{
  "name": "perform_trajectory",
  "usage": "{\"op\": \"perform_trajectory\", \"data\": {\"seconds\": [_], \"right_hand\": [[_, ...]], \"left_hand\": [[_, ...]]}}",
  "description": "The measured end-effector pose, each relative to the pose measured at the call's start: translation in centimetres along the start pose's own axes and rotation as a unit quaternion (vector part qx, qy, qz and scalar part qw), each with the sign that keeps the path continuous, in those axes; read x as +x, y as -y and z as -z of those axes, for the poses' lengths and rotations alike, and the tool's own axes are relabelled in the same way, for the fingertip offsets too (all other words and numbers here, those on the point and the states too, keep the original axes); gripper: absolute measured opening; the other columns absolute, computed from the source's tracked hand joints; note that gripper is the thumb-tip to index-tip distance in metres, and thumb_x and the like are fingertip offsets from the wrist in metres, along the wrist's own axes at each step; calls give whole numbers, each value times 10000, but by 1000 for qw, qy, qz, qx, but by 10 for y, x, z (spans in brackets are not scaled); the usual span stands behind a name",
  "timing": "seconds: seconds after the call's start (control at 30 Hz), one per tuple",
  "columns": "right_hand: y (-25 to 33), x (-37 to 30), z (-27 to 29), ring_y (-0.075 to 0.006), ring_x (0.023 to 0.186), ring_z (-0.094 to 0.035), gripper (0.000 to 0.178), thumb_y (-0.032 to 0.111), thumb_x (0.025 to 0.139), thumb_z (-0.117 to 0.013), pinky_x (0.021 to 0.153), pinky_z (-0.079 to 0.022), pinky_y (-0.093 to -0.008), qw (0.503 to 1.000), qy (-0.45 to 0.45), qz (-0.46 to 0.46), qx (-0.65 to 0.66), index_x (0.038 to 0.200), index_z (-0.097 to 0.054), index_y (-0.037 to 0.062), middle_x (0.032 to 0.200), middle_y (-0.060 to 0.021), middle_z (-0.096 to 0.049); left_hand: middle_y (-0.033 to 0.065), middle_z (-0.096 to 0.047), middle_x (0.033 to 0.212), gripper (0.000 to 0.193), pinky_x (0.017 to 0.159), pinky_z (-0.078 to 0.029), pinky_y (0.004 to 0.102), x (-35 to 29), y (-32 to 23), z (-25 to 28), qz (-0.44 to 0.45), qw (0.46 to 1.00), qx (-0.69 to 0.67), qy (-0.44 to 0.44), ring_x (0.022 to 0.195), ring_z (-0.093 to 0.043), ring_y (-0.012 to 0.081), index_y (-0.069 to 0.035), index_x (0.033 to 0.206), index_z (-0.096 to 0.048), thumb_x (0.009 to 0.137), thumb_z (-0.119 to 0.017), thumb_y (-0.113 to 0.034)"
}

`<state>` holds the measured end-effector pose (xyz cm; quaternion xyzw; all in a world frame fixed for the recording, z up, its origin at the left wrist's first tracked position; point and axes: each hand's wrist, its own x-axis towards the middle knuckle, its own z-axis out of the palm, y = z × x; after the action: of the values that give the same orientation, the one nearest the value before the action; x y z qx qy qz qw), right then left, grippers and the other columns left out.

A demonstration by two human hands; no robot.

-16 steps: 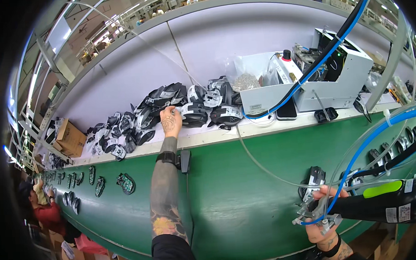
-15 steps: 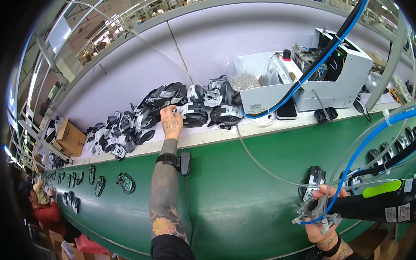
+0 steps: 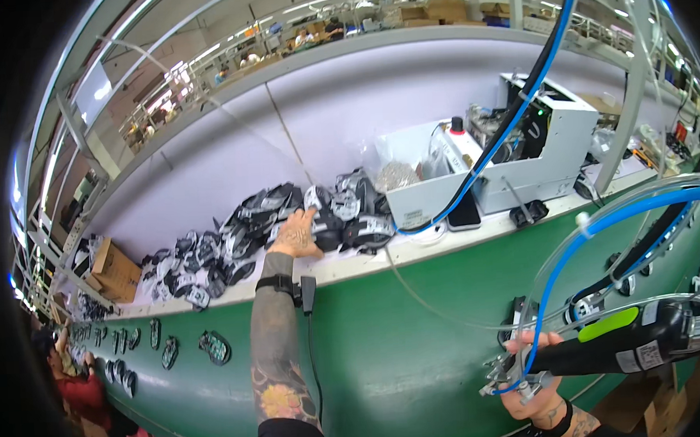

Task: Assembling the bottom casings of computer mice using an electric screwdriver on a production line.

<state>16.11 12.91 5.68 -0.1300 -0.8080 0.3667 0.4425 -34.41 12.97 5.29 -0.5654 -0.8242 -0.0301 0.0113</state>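
My left hand reaches to the shelf ledge, its fingers and thumb spread against a black mouse shell at the front of a pile. Some fingertips are hidden behind the hand. More black and grey mouse shells are heaped just beyond it and to its left. At the lower right, my right hand is wrapped round the front end of a black power screwdriver with a lime-green strip. Metal fittings and a blue hose are at that end. Behind it, a mouse part is partly covered.
Circuit boards and mouse parts lie along the green belt. On the white ledge stand a cardboard box, a white bin of small parts and a white machine. A person in red works at far left.
My left hand has gone from a closer grip at the shells to spread fingers. The whole view has tilted, so the ledge sits lower. My right hand keeps the screwdriver.
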Motion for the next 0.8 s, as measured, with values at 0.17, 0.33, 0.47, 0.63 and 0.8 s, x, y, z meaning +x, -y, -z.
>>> {"op": "perform_trajectory", "data": {"seconds": [0.17, 0.33, 0.47, 0.63, 0.8], "right_hand": [[-7, -3, -9, -258, 998, -498, 882, 69, 669, -621, 924, -383, -410, 996, -6, 48, 76, 1368, -84, 46, 1221, -183, -377], [-1, 2, -7, -265, 991, -498, 880, 69, 660, -627, 908, -399, -412, 998, 16, 54, 15, 1362, -96, 46, 1190, -198, -408], [6, 7, -10, -202, 965, -526, 690, 115, 615, -702, 833, -428, -342, 995, -54, 6, 87, 1202, -374, -41, 1094, -145, -488], [10, 5, -11, -184, 921, -545, 632, 77, 597, -704, 803, -446, -306, 986, -88, -15, 142, 1160, -444, -42, 1068, -133, -510], [11, 5, -10, -222, 933, -600, 587, 67, 611, -692, 784, -484, -339, 994, -57, 29, 84, 1137, -453, -37, 1105, -160, -539]], "left_hand": [[238, -497, 1142, 896, 915, -423, 377, -13, 6, -9, 10, 994, -105, -18, 1068, -500, 369, 54, 1184, -390, 474, -816, -288], [256, -489, 1162, 980, 929, -412, 343, -32, 5, -19, 56, 983, -169, -52, 1086, -506, 343, 85, 1250, -324, 513, -787, -366], [275, -488, 1167, 965, 939, -406, 342, -49, -20, -13, 151, 970, -174, -79, 1114, -490, 356, 118, 1228, -339, 539, -760, -410], [303, -514, 1103, 928, 897, -436, 349, -67, -49, -28, 237, 945, -171, -147, 1043, -527, 369, 168, 1129, -381, 534, -764, -431], [334, -451, 1183, 1018, 967, -362, 371, -63, -52, -50, 284, 895, -293, -181, 1142, -446, 398, 187, 1191, -331, 560, -767, -483]]}}
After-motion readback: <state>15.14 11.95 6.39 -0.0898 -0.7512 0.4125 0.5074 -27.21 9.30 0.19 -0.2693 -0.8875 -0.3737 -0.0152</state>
